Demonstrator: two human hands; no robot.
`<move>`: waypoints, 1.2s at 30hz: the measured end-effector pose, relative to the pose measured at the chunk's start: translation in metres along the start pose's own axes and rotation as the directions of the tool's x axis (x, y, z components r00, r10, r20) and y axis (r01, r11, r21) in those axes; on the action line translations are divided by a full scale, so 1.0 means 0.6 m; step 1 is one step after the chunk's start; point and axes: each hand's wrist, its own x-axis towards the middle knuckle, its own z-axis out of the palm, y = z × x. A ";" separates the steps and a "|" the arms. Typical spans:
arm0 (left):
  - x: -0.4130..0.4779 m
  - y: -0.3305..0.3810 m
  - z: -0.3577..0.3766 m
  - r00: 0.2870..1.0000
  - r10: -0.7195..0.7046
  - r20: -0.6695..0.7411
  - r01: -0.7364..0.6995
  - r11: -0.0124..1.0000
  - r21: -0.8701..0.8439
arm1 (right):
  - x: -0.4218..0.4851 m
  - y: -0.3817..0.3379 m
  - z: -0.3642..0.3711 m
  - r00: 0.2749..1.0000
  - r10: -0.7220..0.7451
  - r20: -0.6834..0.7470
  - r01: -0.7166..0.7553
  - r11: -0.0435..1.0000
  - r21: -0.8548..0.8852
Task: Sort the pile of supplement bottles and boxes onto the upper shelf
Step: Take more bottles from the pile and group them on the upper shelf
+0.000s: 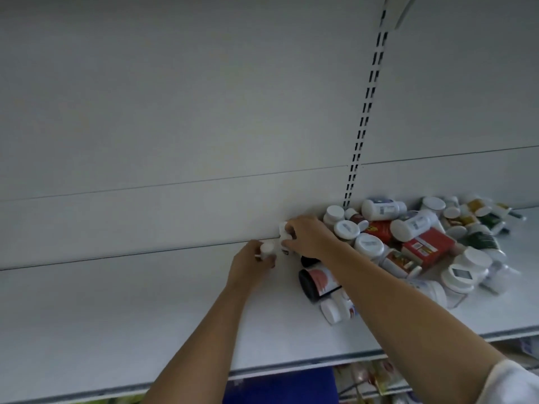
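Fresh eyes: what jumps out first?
A jumbled pile of supplement bottles and boxes sits at the shelf's right, a red box in its middle. Left of it, by the back wall, the left hand grips a white-capped bottle, the right hand a small white bottle.

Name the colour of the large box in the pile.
The box is red, with a pale label at one end; the head view shows it.

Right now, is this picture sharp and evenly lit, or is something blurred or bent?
Head view: light soft and flat, shadows faint, no strong glare. Head view: the slotted upright leans and curves, wide-angle distortion. Head view: labels in the pile too blurred to read; the white bottle in the left hand and second bottle in the right hand nearly melt into the white wall.
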 end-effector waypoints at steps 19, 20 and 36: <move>-0.323 0.251 -0.217 0.998 -0.038 0.050 0.061 0.741 -0.669 | -0.311 -0.182 -0.228 0.965 0.261 0.009 0.058 -0.248 0.967; -0.340 0.271 -0.224 0.997 -0.006 0.080 0.061 0.704 -0.707 | -0.331 -0.192 -0.245 0.970 0.242 -0.001 0.073 -0.291 0.954; -0.466 0.475 -0.245 0.848 0.479 0.229 -0.168 0.651 -0.740 | -0.593 -0.166 -0.430 0.832 0.401 -0.383 0.424 -0.014 0.906</move>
